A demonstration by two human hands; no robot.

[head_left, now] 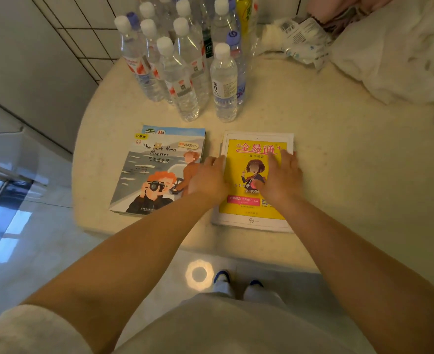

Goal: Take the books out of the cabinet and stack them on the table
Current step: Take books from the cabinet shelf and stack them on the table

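Two hands settle a yellow book [246, 180] on a round pale bench [338, 149], its long axis running away from the person, toward the water bottles [185, 62] massed behind it. The left hand [208, 178] lies along the book's left edge, fingers curled at that edge, though whether they hook under it cannot be told; the right hand [282, 175] lies flat on the cover with fingers spread, pressing rather than pinching. The yellow book seems to top a small pile (a white edge shows beneath it).

Just left of the yellow book, and nearly touching the left hand, sits a second pile topped by a Loch Ness Monster book [154, 175], turned slightly off the yellow book's axis. If the two piles are to become one, that neighbour lies nearer the left hand, with nothing between.

Behind and to the right of the yellow book lie crumpled packaging [300, 39] and white cloth [394, 52], well apart from it. The cabinet is not clearly in view.
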